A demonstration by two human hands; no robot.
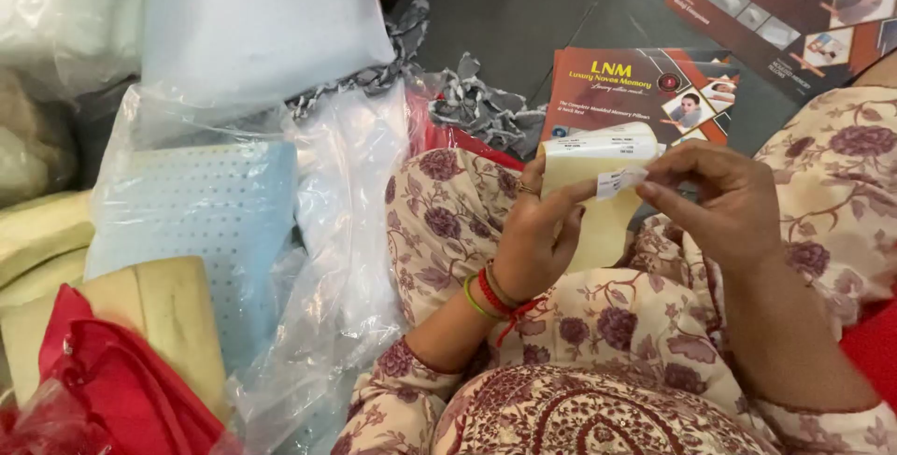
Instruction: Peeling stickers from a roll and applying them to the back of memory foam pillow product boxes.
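My left hand (537, 231) grips a pale yellow backing sheet of stickers (598, 203), held upright over my lap. My right hand (715, 198) pinches a small white sticker label (621, 180) at the sheet's upper right, its thumb and forefinger closed on it. Both hands meet above my floral-patterned clothing (598, 324). Red and green bangles circle my left wrist (486, 294).
A blue perforated foam pillow (215, 212) in a clear plastic bag (346, 231) lies to the left, with another pale blue pillow (262, 25) behind. Red fabric (112, 380) and cream foam (177, 315) sit lower left. Printed red cartons (645, 81) lie on the grey floor (523, 7).
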